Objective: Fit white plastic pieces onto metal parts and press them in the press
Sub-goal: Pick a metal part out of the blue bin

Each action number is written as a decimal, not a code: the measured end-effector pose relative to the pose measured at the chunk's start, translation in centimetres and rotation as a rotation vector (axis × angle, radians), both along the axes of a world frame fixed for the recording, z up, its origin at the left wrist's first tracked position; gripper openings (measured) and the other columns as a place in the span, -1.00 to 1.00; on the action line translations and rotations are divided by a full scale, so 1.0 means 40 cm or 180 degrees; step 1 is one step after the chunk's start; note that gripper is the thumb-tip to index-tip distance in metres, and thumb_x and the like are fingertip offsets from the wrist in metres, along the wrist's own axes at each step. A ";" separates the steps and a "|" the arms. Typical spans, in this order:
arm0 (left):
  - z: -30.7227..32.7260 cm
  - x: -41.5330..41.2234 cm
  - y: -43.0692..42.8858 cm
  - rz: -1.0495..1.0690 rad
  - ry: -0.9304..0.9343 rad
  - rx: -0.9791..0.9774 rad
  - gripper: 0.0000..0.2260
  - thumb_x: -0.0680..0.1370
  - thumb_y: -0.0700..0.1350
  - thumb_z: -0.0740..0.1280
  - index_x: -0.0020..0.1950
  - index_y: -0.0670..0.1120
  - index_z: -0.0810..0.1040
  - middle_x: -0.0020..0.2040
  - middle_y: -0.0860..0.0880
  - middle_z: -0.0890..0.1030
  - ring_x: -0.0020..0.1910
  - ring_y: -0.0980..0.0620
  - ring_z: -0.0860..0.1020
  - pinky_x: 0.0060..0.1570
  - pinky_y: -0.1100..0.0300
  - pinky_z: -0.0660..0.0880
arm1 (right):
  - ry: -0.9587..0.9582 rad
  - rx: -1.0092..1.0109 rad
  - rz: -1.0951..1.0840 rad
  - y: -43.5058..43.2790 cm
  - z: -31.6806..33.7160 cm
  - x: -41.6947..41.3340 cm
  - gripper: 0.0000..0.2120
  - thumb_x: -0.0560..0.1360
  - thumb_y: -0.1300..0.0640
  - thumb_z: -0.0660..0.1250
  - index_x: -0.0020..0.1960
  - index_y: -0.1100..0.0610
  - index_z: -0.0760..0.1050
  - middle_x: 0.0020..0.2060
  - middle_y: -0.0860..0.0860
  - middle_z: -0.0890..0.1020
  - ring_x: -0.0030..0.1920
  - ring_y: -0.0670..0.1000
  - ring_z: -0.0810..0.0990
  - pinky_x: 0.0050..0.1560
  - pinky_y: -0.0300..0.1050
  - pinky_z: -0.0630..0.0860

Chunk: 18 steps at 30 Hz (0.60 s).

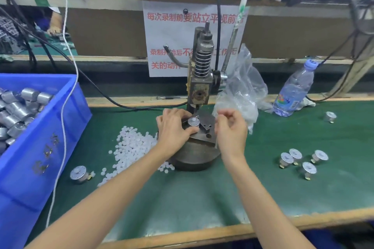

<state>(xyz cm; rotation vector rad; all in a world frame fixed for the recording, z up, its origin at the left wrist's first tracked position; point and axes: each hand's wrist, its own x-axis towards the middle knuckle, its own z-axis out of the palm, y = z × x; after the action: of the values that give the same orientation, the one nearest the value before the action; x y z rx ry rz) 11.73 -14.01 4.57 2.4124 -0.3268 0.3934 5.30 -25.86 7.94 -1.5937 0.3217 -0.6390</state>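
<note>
So, our left hand (pixel 174 127) is curled round the metal part (pixel 193 124) sitting in the fixture block (pixel 206 127) on top of the press base. Thumb is on the near side, fingers on the far side. That part stands upright below the press head, with a small white plastic piece (pixel 194 119) on top of it. Our right hand (pixel 230 127) hangs just beside the fixture on the right, fingers loosely curled, thumb and forefinger close together. It's blurry, so we can't tell if anything's pinched in there.

The press (pixel 200 79) stands mid-way along the green worktop (pixel 202 198), its lever sticking up to the right. Just left of its round base there's a loose pile of white pieces (pixel 131 145), and near that a stray part (pixel 79 174) lying on its side. Further left is the blue crate (pixel 40 137), full of metal cans (pixel 16 111). Off to the right, four parts (pixel 299 160) sit in a cluster, with another one (pixel 330 117) well apart near the back. Behind our right hand are a crumpled clear bag (pixel 242 87) and a water bottle (pixel 293 91).
</note>
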 end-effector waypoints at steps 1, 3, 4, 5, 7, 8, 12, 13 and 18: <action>-0.002 -0.002 0.001 0.0063 0.0011 -0.0008 -0.66 0.34 0.14 0.47 0.05 0.08 0.58 0.02 0.10 0.53 0.11 0.05 0.33 -0.09 0.21 0.05 | -0.0235 -0.0128 -0.0146 -0.012 0.045 0.023 -0.78 0.49 0.34 0.22 -0.13 0.04 0.49 -0.31 -0.09 0.54 -0.32 -0.16 0.49 -0.21 -0.16 0.43; -0.001 -0.003 0.003 0.0095 0.0066 0.0003 -0.66 0.32 0.17 0.47 0.03 0.09 0.60 0.01 0.09 0.53 0.10 0.05 0.32 -0.11 0.20 0.04 | -0.0611 -0.0333 -0.0382 -0.045 0.150 0.088 -0.76 0.51 0.33 0.20 0.11 0.15 0.49 -0.06 -0.12 0.56 -0.10 -0.30 0.50 -0.01 -0.24 0.47; 0.002 -0.003 0.004 0.0084 0.0096 0.0010 -0.66 0.32 0.17 0.47 0.04 0.09 0.61 0.03 0.08 0.53 0.10 0.05 0.32 -0.12 0.20 0.03 | -0.0667 -0.0348 -0.0348 -0.064 0.208 0.125 -0.67 0.52 0.32 0.19 0.26 0.19 0.43 0.09 -0.07 0.54 0.02 -0.29 0.50 0.09 -0.26 0.48; 0.005 -0.002 0.004 0.0069 0.0123 0.0025 -0.65 0.33 0.17 0.47 0.05 0.09 0.61 0.05 0.08 0.54 0.11 0.05 0.31 -0.12 0.20 0.02 | -0.0620 -0.0322 -0.0198 -0.079 0.265 0.160 -0.58 0.53 0.29 0.19 0.38 0.21 0.32 0.21 0.00 0.50 0.08 -0.21 0.52 0.11 -0.24 0.49; 0.009 -0.001 0.003 0.0051 0.0159 0.0078 -0.65 0.34 0.17 0.46 0.07 0.08 0.61 0.09 0.07 0.54 0.12 0.05 0.31 -0.11 0.20 0.02 | -0.0383 -0.0392 0.0224 -0.101 0.352 0.210 -0.55 0.54 0.25 0.19 0.42 0.23 0.27 0.17 0.04 0.52 -0.17 -0.15 0.56 -0.15 -0.29 0.52; 0.009 -0.001 0.002 0.0050 0.0159 0.0107 -0.65 0.35 0.17 0.46 0.08 0.08 0.61 0.10 0.07 0.54 0.13 0.05 0.31 -0.11 0.20 0.02 | -0.0319 -0.0514 0.0374 -0.104 0.378 0.220 -0.62 0.54 0.23 0.20 0.35 0.24 0.35 0.05 0.03 0.56 -0.32 -0.16 0.51 -0.29 -0.31 0.47; 0.003 -0.004 0.002 0.0075 0.0132 0.0085 -0.65 0.36 0.16 0.46 0.09 0.09 0.60 0.11 0.07 0.56 0.14 0.04 0.33 -0.11 0.20 0.02 | -0.0842 -0.0792 0.0256 -0.092 0.358 0.183 -0.89 0.56 0.13 0.20 -0.14 0.11 0.40 -0.31 -0.01 0.48 -0.34 -0.07 0.41 -0.24 -0.11 0.36; 0.002 -0.003 0.001 0.0078 0.0131 0.0060 -0.65 0.36 0.16 0.46 0.09 0.08 0.61 0.11 0.07 0.56 0.14 0.04 0.33 -0.10 0.20 0.02 | -0.1095 -0.0790 0.0205 -0.084 0.331 0.157 -0.84 0.56 0.11 0.19 -0.20 0.08 0.35 -0.35 0.00 0.43 -0.33 -0.02 0.36 -0.24 -0.08 0.33; 0.001 0.003 0.003 0.0067 0.0076 0.0124 -0.63 0.35 0.18 0.45 0.09 0.07 0.61 0.07 0.05 0.56 0.13 0.03 0.34 -0.09 0.21 0.03 | -0.1699 -0.0916 0.0002 -0.042 0.215 0.053 -0.83 0.60 0.07 0.10 -0.18 0.01 0.30 -0.38 -0.10 0.38 -0.40 -0.12 0.31 -0.34 -0.21 0.31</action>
<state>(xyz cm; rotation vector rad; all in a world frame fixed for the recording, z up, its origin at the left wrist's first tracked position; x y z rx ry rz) 11.83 -13.87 4.62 2.4585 -0.3014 0.3705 7.41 -27.56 16.54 -1.6202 -0.1750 -1.1150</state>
